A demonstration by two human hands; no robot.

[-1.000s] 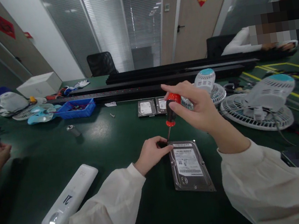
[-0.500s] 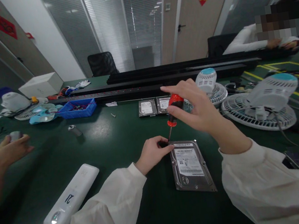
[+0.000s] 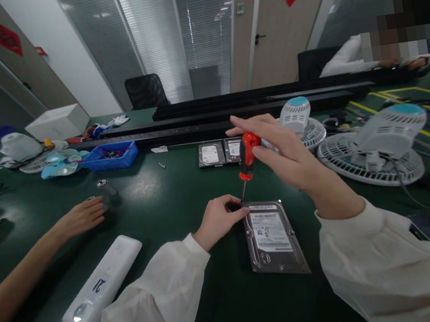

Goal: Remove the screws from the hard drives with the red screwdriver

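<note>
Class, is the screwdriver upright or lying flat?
Upright, slightly tilted: the right hand holds the screwdriver, shaft pointing down toward the hard drive.

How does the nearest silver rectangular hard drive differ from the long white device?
The silver rectangular hard drive is angular; the long white device, rounded. The drive bears a label; the device, dark characters. The left hand touches the drive, not the device. Both lie on the green table.
</note>
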